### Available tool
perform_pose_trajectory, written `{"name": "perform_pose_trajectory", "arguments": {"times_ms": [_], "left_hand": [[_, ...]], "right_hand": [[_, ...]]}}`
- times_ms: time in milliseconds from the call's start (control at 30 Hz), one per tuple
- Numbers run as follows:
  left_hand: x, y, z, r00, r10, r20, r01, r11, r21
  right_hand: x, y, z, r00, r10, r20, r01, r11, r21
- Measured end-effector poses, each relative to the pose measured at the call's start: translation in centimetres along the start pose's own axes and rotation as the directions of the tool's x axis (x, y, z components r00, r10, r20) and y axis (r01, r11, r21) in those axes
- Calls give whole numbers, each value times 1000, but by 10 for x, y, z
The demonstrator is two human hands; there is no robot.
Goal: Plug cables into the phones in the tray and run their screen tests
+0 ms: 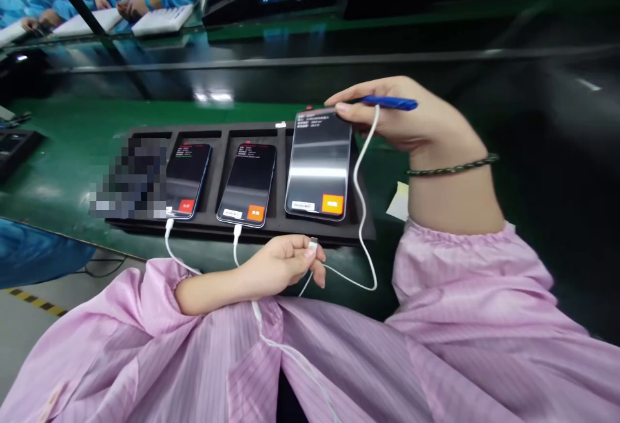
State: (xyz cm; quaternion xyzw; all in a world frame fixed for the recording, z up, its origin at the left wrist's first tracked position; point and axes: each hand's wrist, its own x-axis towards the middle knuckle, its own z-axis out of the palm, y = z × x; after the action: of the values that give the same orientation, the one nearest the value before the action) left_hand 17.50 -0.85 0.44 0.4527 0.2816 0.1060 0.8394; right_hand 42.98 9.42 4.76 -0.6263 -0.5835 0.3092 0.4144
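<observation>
My right hand grips the top edge of a black smartphone, lifted at the right end of a black tray, and it also holds a blue pen. My left hand pinches the plug of a white cable just below the tray's front edge. The cable loops up past the phone's right side to my right hand. Two more phones lie in the tray's slots with white cables plugged into their lower ends. All screens are lit with orange or red buttons.
The tray lies on a green bench beside a dark conveyor. Other people in blue coats sit across the line at white trays. A white slip lies right of the tray. A black object sits at the far left.
</observation>
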Motion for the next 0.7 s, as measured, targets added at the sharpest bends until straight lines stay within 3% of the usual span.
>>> {"name": "perform_pose_trajectory", "arguments": {"times_ms": [100, 233, 367, 467, 600, 700], "left_hand": [[0, -2, 0, 999, 2, 36, -2, 1000, -1], [-1, -3, 1, 998, -49, 38, 49, 999, -4], [-2, 1, 3, 995, -97, 5, 97, 995, -23], [-3, 4, 4, 996, -91, -20, 90, 995, -42], [-3, 7, 5, 995, -72, -67, 66, 994, -84], [-3, 10, 5, 990, -97, -102, 84, 989, -123]], "right_hand": [[-4, -2, 0, 993, 79, 87, -79, 997, -3], [-9, -6, 12, 981, 71, 180, -19, 961, -276], [-17, -18, 16, 998, 39, 42, -11, 851, -525], [-21, -23, 13, 999, -45, 0, 38, 835, -549], [-19, -13, 21, 989, -103, 102, 142, 834, -533], [-14, 0, 31, 982, -157, 101, 187, 855, -484]]}}
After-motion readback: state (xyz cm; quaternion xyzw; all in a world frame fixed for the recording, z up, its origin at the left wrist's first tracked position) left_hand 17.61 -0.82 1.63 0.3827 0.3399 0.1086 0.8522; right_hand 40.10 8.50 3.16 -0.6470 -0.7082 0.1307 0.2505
